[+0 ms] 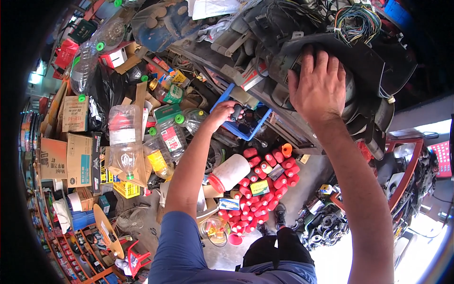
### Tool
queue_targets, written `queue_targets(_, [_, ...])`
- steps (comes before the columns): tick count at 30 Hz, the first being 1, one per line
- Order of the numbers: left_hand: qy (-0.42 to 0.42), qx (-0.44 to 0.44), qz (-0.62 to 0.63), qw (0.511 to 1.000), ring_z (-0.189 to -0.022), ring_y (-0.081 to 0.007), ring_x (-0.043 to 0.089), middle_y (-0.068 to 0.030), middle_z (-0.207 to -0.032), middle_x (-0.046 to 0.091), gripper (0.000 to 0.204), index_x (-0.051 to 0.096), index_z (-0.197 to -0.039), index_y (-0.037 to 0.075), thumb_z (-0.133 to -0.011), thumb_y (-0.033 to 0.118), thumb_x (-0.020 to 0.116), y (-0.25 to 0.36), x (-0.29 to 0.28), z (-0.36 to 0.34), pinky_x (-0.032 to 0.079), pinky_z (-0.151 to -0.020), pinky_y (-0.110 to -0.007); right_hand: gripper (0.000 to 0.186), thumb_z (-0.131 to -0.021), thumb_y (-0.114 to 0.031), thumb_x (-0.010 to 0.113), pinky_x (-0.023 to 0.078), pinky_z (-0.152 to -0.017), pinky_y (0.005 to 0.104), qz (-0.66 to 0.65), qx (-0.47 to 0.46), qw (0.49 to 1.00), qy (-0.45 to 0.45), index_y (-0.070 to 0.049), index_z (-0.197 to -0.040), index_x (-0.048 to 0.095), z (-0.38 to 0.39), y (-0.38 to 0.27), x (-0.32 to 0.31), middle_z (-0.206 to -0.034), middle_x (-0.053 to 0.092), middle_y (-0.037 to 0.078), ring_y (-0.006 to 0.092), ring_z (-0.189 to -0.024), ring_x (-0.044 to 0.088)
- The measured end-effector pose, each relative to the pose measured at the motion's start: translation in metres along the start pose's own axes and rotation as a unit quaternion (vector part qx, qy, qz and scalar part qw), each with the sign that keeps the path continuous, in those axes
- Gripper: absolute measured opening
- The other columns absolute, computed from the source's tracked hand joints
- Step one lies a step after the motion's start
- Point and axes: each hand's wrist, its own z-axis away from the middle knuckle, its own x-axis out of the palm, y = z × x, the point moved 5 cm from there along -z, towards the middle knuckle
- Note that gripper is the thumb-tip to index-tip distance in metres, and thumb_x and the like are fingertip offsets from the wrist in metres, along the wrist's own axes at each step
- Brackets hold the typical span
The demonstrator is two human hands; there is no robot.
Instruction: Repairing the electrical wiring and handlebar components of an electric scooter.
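My left hand is over a blue plastic bin. Its fingers are closed around a small black cylindrical part whose kind I cannot make out. Dark small parts lie inside the bin below the hand. Farther right, my right hand lies with its fingers stretched out on a large black plastic piece with curved panels. Its fingertips touch that piece, and nothing shows in its grasp. A coil of coloured wires rests on the piece beyond the hand.
Along the bench edge stand more dark parts. Clear plastic bottles and cardboard boxes crowd the left. Many red bottles and a white canister cover the floor below. Metal parts are heaped at the right.
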Motion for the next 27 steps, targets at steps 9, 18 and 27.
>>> queue_targets(9, [0.007,0.023,-0.012,1.0,-0.094,-0.0203,0.067,-0.01,-0.108,0.067,0.034,0.056,-0.122,0.004,-0.089,0.01,0.051,0.005,0.003,0.012,0.051,-0.079,-0.032,0.052,-0.086,-0.038,0.054,0.036,-0.1,0.0451,-0.012,-0.006,1.0,0.005,-0.002,-0.123,0.048,0.0,-0.001,-0.002,-0.113,0.049,0.013,0.0289,-0.108,0.047])
queue_targets(18, [0.04,0.037,0.039,0.998,-0.091,-0.0178,0.066,-0.0076,-0.104,0.068,0.033,0.055,-0.12,0.004,-0.091,0.018,0.055,0.009,0.017,0.048,0.05,-0.076,-0.03,0.048,-0.086,-0.038,0.054,0.037,-0.098,0.0454,-0.008,-0.009,1.0,0.01,-0.002,-0.118,0.051,0.002,-0.001,-0.004,-0.111,0.05,0.013,0.0299,-0.107,0.048])
queue_targets(27, [0.107,0.025,0.177,0.978,-0.09,-0.0188,0.067,-0.0073,-0.104,0.068,0.031,0.058,-0.116,0.007,-0.089,0.023,0.056,-0.005,0.085,0.154,0.05,-0.077,-0.031,0.041,-0.086,-0.038,0.053,0.037,-0.098,0.046,-0.015,-0.011,0.999,0.031,-0.004,-0.11,0.054,0.006,-0.001,-0.011,-0.108,0.051,0.012,0.0301,-0.105,0.049])
